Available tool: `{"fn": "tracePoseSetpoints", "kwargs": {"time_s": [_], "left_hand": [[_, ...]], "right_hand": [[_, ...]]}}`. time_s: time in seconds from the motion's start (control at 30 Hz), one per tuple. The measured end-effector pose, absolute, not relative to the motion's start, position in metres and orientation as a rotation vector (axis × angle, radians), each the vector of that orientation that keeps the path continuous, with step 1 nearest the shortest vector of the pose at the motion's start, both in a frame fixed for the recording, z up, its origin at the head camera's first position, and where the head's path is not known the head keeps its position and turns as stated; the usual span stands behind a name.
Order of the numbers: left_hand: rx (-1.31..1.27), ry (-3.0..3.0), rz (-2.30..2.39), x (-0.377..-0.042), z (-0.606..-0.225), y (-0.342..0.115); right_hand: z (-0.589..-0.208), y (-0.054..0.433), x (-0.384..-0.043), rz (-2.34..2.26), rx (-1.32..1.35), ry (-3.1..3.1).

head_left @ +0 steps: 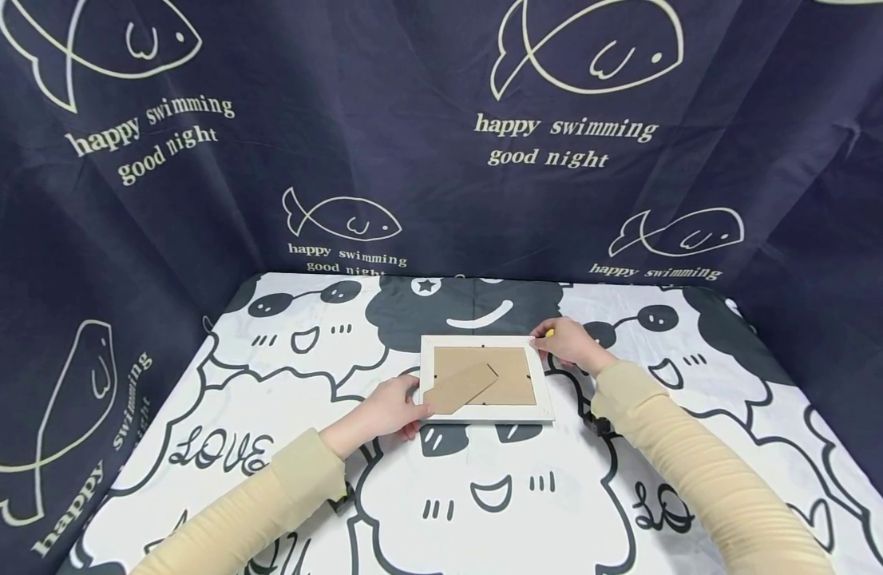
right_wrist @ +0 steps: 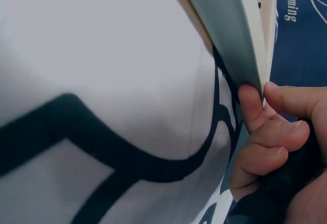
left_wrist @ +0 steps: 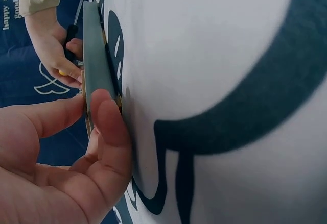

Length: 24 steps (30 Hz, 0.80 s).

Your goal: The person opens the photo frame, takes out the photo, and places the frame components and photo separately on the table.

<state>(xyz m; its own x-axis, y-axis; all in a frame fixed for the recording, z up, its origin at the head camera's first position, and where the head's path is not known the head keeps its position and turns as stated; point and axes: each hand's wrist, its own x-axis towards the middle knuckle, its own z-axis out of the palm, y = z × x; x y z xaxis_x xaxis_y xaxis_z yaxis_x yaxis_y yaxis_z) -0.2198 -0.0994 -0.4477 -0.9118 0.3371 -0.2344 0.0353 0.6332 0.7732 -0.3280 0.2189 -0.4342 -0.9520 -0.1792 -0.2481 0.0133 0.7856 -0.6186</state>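
One cream sleeve (head_left: 247,507) came in from the near left, ending in the left hand (head_left: 390,407), whose thumb and fingers pinched a white picture frame (head_left: 509,412) by its left edge, close to the near corner. The picture frame was back side up, over the middle of the patterned cloth (head_left: 269,407). Its stand (head_left: 459,389) slanted across the left part of the brown backing (head_left: 516,385). On the right, apart from its partner, the right hand (head_left: 569,345) pinched the far right corner, a black-and-yellow tool (left_wrist: 71,34) tucked in its grip.
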Motion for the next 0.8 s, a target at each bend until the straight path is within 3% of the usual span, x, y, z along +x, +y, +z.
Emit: {"fn": "tracePoseSetpoints", "kwargs": {"time_s": [0.8], "left_hand": [[0.407,2.536,1.108,-0.2219,-0.4482,-0.0997]], "right_hand": [[-0.4282,0.2191,-0.3208,-0.881,-0.074,2.683]]}}
